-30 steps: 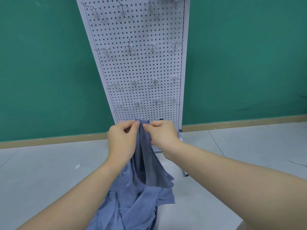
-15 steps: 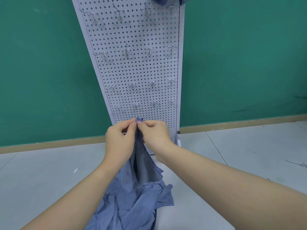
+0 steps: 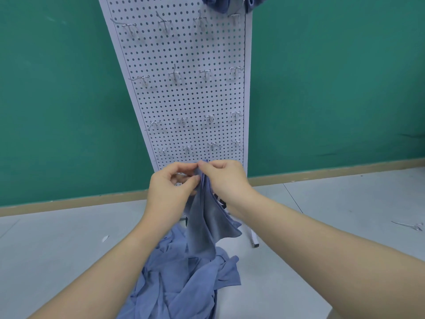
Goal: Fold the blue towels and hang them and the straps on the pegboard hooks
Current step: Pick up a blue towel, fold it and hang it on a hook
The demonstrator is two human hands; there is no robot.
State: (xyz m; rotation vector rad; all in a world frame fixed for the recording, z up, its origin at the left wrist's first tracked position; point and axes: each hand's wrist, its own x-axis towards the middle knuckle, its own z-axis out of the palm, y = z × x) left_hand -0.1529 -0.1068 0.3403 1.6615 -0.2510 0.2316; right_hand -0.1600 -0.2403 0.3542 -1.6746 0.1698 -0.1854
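A blue towel hangs in the air in front of the white pegboard. My left hand and my right hand pinch its top edge together at one point, fingertips nearly touching. The towel droops folded lengthwise below them. A heap of more blue towels lies on the floor under my arms. Rows of bare metal hooks stick out of the pegboard. At the board's top edge, blue cloth hangs, cut off by the frame.
The pegboard stands on the pale grey floor against a green wall with a tan skirting strip. Its stand foot pokes out at the lower right. A small metal object lies on the floor at far right.
Both hands have lifted the pinched towel edge slightly, and the hanging towel has risen clear of the heap. The camera has tilted up, showing more of the pegboard's top.
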